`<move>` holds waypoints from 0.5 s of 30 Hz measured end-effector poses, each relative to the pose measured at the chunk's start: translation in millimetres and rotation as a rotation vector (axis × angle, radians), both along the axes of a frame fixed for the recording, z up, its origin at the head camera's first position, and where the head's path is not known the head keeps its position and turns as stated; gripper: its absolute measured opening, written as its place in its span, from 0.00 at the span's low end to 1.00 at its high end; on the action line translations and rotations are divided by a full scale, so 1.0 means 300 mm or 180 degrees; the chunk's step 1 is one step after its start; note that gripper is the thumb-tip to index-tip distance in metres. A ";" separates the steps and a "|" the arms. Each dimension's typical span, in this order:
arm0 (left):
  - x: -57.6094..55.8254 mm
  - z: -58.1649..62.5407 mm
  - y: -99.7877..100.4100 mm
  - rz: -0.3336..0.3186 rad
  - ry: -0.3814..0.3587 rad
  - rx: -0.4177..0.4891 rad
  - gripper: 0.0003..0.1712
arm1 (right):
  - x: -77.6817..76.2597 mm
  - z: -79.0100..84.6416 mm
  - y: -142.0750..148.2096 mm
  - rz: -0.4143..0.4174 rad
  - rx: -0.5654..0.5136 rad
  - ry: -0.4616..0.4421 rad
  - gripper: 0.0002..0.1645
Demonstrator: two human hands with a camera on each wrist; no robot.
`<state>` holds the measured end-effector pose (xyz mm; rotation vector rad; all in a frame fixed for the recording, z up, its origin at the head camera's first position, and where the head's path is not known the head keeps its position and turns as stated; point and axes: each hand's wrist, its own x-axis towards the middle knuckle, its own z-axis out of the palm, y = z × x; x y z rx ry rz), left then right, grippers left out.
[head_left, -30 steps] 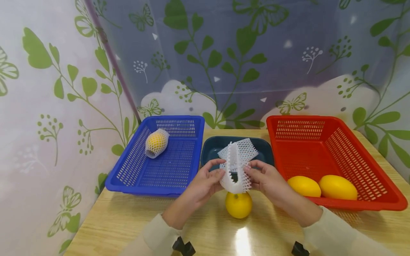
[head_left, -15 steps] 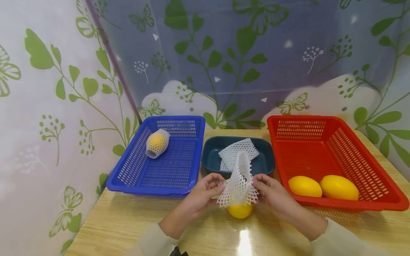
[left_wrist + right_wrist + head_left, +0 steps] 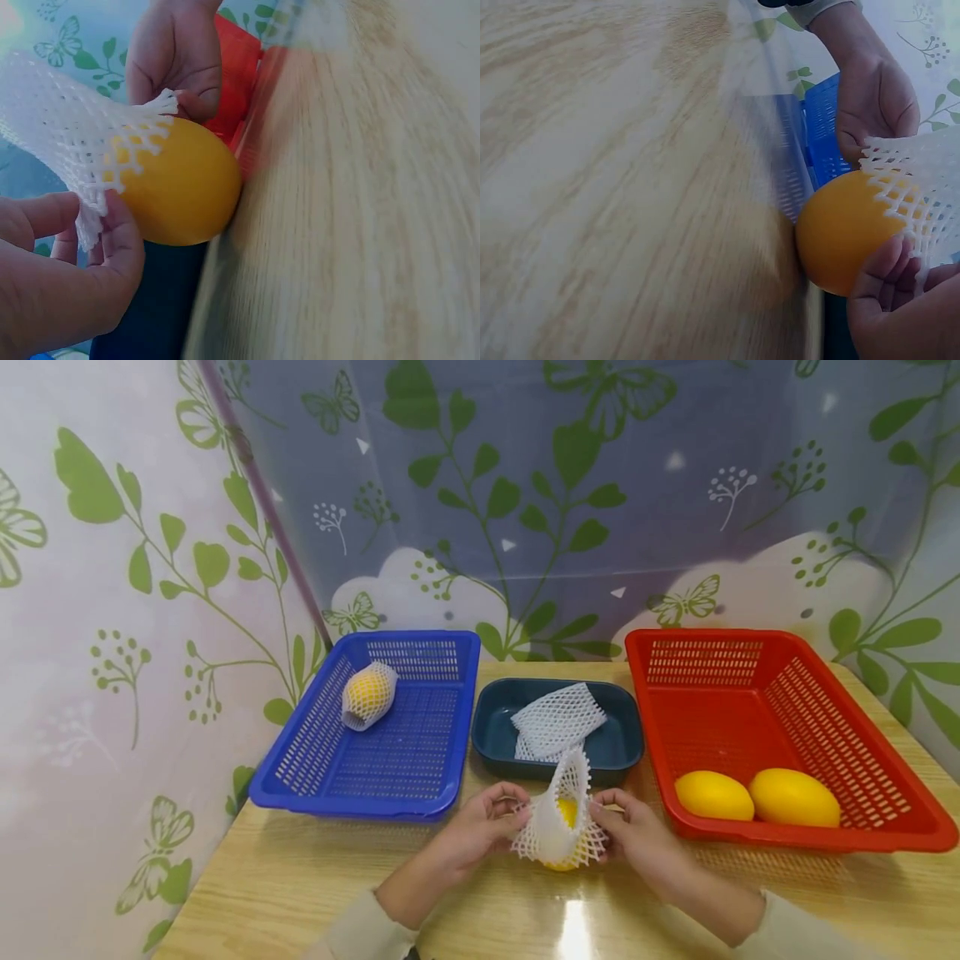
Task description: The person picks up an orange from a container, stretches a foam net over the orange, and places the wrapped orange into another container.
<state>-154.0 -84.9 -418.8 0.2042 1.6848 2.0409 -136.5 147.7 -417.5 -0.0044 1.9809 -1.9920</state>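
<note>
The head view looks down; close wrist views share the fruit (image 3: 184,187) from opposite sides.

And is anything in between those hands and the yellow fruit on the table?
Yes, the white foam net: the left hand and right hand pinch its edge on opposite sides, and it partly covers the yellow fruit. I see nothing else in the way.

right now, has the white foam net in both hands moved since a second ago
Yes. Against the dark teal tray in the head view, the white foam net has shifted nearer the camera and down partly over the yellow fruit.
</note>
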 end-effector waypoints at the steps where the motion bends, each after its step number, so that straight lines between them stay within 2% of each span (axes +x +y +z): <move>1: 0.001 -0.001 -0.001 -0.0011 0.0008 -0.0021 0.07 | 0.002 -0.003 -0.001 0.0002 0.0004 0.0010 0.18; 10: -0.002 -0.020 -0.016 -0.0068 0.0098 -0.0270 0.11 | 0.015 -0.022 -0.001 0.0012 0.0095 -0.0071 0.17; 15: -0.006 -0.029 -0.017 -0.0100 0.0058 -0.0351 0.14 | 0.014 -0.031 0.005 0.0009 0.0163 -0.0056 0.15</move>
